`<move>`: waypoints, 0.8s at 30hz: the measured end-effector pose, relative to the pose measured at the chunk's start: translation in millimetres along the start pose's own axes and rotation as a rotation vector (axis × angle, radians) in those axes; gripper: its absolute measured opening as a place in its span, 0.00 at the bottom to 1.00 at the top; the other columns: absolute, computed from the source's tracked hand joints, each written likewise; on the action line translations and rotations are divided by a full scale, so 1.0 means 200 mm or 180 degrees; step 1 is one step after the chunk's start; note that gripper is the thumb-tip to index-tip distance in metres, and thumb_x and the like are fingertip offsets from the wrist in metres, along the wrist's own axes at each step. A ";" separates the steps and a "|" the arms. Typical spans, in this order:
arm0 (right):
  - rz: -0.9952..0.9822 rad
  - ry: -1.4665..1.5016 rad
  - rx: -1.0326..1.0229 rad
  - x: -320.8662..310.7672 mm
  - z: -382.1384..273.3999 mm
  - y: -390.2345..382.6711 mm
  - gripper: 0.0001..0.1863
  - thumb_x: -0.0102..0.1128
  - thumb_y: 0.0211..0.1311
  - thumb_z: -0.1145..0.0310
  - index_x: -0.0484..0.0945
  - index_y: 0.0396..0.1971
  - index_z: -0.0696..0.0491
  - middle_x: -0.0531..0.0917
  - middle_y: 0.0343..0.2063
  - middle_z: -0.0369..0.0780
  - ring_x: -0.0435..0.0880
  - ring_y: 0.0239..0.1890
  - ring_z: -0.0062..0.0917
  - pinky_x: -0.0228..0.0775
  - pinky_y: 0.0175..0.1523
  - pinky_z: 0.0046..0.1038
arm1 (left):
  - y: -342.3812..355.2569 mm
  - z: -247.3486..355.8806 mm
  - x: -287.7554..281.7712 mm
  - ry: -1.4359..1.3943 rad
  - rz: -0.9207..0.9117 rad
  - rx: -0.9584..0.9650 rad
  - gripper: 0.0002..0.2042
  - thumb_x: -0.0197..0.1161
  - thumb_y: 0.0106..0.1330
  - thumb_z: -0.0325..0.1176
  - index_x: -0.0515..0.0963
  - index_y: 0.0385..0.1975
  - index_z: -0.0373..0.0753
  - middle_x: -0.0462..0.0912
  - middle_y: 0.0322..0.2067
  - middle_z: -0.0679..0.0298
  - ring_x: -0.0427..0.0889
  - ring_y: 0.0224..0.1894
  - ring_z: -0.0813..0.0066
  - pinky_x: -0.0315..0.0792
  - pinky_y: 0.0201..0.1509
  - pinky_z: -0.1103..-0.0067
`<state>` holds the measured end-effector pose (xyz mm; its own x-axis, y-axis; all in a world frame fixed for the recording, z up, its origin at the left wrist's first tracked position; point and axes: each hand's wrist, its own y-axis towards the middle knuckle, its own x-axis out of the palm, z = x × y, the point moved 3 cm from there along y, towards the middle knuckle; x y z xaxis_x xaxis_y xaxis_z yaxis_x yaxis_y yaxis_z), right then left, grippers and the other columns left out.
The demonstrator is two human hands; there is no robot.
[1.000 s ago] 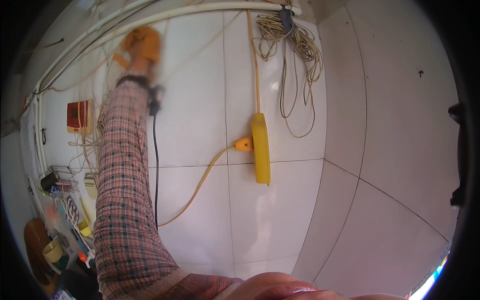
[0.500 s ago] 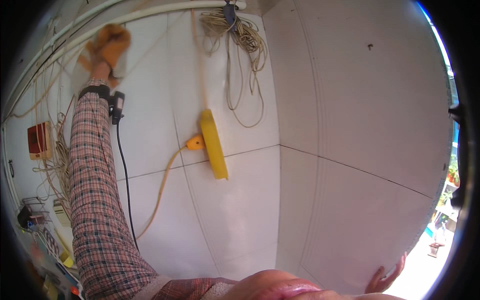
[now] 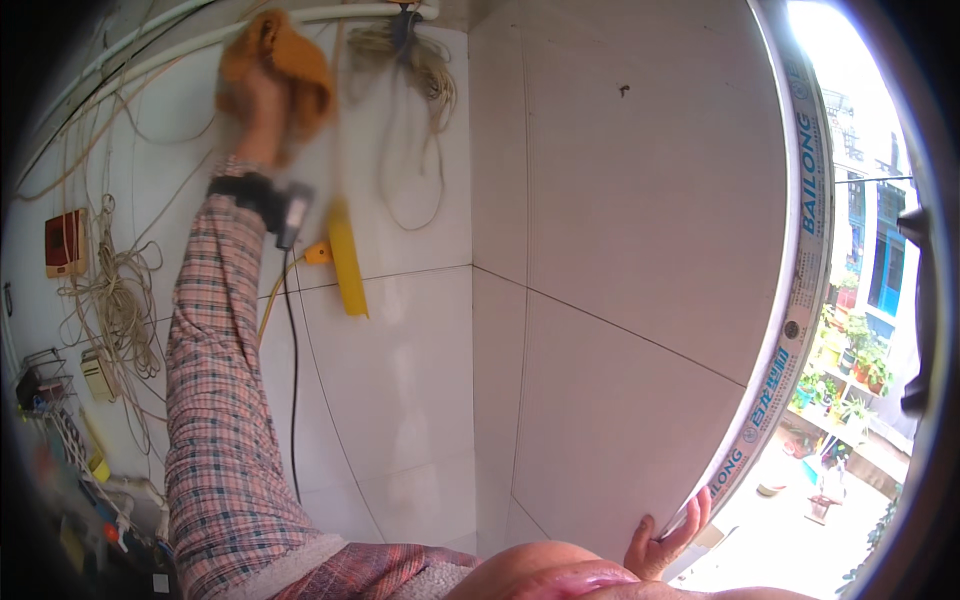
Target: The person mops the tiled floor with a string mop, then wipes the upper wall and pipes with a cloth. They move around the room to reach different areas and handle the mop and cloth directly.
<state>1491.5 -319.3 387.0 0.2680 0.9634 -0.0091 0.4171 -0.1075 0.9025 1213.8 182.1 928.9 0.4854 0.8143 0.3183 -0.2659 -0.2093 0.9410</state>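
Observation:
High on the white tiled wall (image 3: 400, 360), my left hand (image 3: 262, 105) is closed round an orange-brown cloth (image 3: 305, 70). The cloth is bunched over the fingers, just under the white pipe (image 3: 375, 12), and slightly blurred. A dark strap with a small device (image 3: 292, 215) sits on my left wrist, its black cable hanging down. My right hand (image 3: 668, 540) is low at the right, thumb and fingers apart, touching the edge of the side wall beside the door frame (image 3: 790, 340). Its palm is partly hidden.
A yellow power strip (image 3: 347, 260) with an orange plug (image 3: 318, 252) hangs right of my left forearm. Coiled cords hang near the corner (image 3: 430, 75) and at the left (image 3: 128, 310), by a red-brown box (image 3: 66, 243). Outside stand potted plants (image 3: 865, 360).
My left hand has moved right along the wall with the cloth, toward the hanging cord coil. The view has swung right, showing more of the door frame and the outside. My right hand stays at the wall edge.

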 end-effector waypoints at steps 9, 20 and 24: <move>-0.0248 0.0062 -0.0067 0.01 -0.17 -0.02 0.34 0.56 0.61 0.75 0.54 0.67 0.49 0.57 0.68 0.49 0.54 0.71 0.46 0.42 0.74 0.48 | -0.31 0.54 -0.07 -0.1289 0.0113 0.1118 0.26 0.54 0.69 0.37 0.60 0.63 0.31 0.69 0.58 0.44 0.73 0.58 0.51 0.68 0.63 0.65; -0.0196 -0.0019 -0.0227 -0.04 -0.02 -0.01 0.34 0.56 0.61 0.73 0.55 0.66 0.50 0.58 0.67 0.50 0.56 0.71 0.47 0.44 0.73 0.48 | -0.29 -0.10 -0.06 -0.0180 -0.0798 -0.0229 0.31 0.57 0.65 0.40 0.59 0.67 0.36 0.63 0.65 0.43 0.65 0.64 0.45 0.62 0.67 0.62; -0.0215 -0.0137 -0.0287 -0.01 -0.02 -0.02 0.33 0.56 0.62 0.71 0.55 0.66 0.51 0.59 0.66 0.50 0.57 0.70 0.47 0.46 0.73 0.49 | -0.43 -0.27 -0.04 0.0641 -0.1422 0.0196 0.29 0.54 0.66 0.43 0.60 0.67 0.42 0.62 0.66 0.48 0.58 0.68 0.47 0.55 0.71 0.61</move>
<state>1486.2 -319.8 385.9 0.2797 0.9560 -0.0880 0.3562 -0.0182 0.9342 1187.9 223.2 838.4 0.3686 0.9189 -0.1407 -0.0158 0.1575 0.9874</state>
